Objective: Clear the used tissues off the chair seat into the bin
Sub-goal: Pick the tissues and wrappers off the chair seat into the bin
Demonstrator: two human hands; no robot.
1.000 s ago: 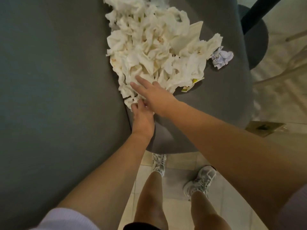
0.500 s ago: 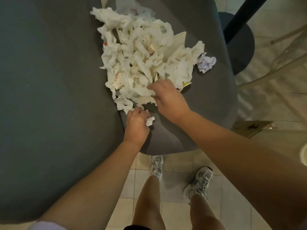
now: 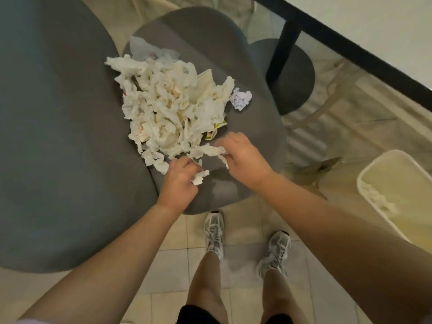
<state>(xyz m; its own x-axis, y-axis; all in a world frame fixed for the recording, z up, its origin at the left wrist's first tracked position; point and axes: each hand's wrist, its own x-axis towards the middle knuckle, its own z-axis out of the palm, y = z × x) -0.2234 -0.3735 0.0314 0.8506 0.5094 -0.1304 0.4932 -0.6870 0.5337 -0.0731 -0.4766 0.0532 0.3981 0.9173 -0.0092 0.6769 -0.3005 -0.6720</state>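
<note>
Heaping tissues [image 3: 168, 111] cover grey chair seat [image 3: 252, 127]; bin [image 3: 364, 183] on tiled floor [image 3: 243, 232].

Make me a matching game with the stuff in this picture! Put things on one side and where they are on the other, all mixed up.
Things:
1. tissue pile
2. paper ball
3. bin
4. shoes

Places:
A. on the tiled floor, below the chair
B. at the right edge, beside the chair
C. in the middle of the chair seat
D. on the seat, just right of the big heap

Pairs: 1-C, 2-D, 3-B, 4-A
</note>
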